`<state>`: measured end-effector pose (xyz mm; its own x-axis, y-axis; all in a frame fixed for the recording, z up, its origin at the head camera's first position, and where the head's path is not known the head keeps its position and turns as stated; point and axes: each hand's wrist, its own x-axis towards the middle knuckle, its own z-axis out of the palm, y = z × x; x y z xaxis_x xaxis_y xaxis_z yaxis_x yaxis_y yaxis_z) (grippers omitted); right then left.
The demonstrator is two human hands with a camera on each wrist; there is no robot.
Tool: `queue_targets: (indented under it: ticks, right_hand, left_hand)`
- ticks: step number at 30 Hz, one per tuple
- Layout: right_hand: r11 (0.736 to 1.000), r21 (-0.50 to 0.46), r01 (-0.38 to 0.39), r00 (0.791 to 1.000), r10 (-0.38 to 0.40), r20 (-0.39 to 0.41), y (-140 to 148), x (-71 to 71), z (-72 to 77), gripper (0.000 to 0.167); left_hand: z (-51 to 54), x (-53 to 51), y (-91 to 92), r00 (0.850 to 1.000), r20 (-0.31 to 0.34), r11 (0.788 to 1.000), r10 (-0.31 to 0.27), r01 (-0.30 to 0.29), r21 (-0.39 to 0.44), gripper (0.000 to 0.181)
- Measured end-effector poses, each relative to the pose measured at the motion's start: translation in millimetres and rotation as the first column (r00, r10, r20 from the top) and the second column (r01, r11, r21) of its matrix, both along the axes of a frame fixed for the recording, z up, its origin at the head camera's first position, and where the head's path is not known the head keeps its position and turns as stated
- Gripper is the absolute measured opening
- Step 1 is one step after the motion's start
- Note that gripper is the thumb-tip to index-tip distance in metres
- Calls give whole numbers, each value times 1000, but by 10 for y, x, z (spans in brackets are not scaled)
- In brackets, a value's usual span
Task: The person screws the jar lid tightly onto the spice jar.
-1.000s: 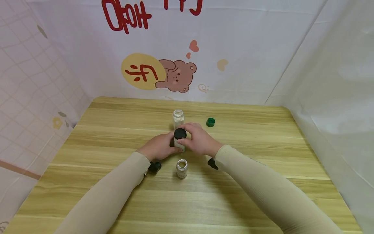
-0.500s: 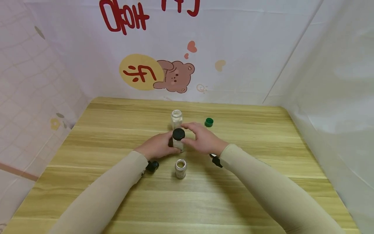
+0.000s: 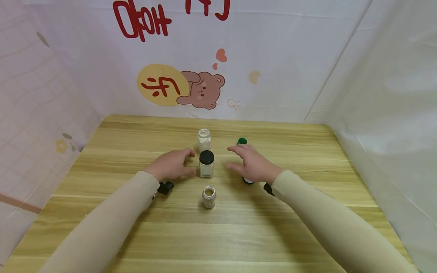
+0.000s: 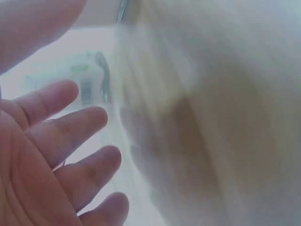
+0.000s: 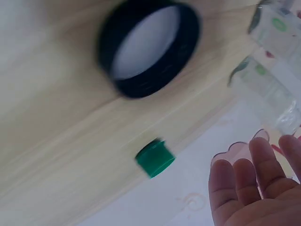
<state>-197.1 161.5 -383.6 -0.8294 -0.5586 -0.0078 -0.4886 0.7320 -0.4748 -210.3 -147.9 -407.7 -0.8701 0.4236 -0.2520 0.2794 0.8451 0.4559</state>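
Between my hands stands a glass jar with a black lid (image 3: 206, 165), upright and touched by neither. My left hand (image 3: 172, 165) hovers just left of it, fingers apart and loosely bent. To its right, my right hand (image 3: 254, 165) is held with thumb and fingers spread around nothing. Right behind the lidded jar is a lidless glass jar (image 3: 204, 142) with pale contents. A smaller open jar (image 3: 209, 199) stands in front. Partly under my right hand lies a loose black lid (image 5: 148, 42), its white inside showing in the right wrist view.
A green cap (image 3: 242, 141) lies on the wooden table (image 3: 218, 235) behind my right hand. A white printed curtain (image 3: 280, 57) rises at the table's back edge. Much of the left wrist view is blurred.
Both hands have come off the lidded jar and moved apart, the left leftward and the right rightward. The jar stays standing, and the loose black lid has come into view.
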Motion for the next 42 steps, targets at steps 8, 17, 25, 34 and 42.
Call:
queue_targets:
  ticks: [8,17,25,34,42]
  right_hand:
    - [990,138,-27,999,24,22,237,8,-101,71]
    - [973,229,-23,998,7,69,448,22,-205,71]
    - [963,267,-21,996,-3,89,538,43,-251,72]
    - [969,244,-40,997,23,71,559,52,-325,49]
    - [971,237,-39,999,35,22,549,67,-373,40]
  left_hand:
    - [42,-57,-48,999,-36,996,37,-40,-76,76]
    - [8,-136,-58,995,-47,995,88,-90,-43,91]
    - [-56,-237,-84,990,20,990,137,-138,38,99]
    - [-128,-350,-20,991,43,988,123,-127,87,92]
    - [-201,-447,63,987,62,979,146,-153,133,93]
